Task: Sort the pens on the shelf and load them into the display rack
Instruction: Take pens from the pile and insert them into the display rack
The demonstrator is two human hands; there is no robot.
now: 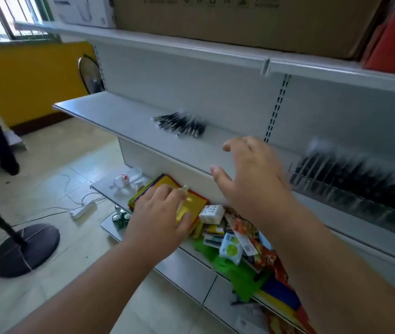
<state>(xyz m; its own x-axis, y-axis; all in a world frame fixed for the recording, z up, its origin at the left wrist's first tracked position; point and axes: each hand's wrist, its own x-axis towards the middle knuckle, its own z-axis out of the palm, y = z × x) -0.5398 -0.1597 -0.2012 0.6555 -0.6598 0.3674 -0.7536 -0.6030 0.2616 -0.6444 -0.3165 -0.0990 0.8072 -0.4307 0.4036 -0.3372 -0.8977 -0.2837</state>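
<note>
Right hand (251, 179): raised in front of the middle shelf (129, 121), fingers spread wide and slightly bent, thumb apart from them; it holds nothing and its fingertips hang above the shelf's front edge.
Left hand (160, 215): lower and nearer the onlooker than the right hand, palm down, fingers loosely extended; it grips nothing that can be made out.
Loose pens (182, 125): a fanned cluster of dark pens lying flat on the middle shelf, beyond the right hand and to its left, apart from the fingertips; blurred, so a count cannot be told.
Display rack (350, 189): a clear tiered rack on the same shelf, just to the right of the right hand, its slots already holding rows of dark pens; heavily blurred.
Yellow packet (189, 208): on the lower shelf, directly under the left hand's fingers; whether they touch it cannot be told.
Lower-shelf goods (232, 244): mixed small packets and coloured sheets, below the right wrist.
Plastic bottle (126, 178): lying on its side, beyond the left hand.
Fan base (25, 249): on the floor, well left of both hands.
</note>
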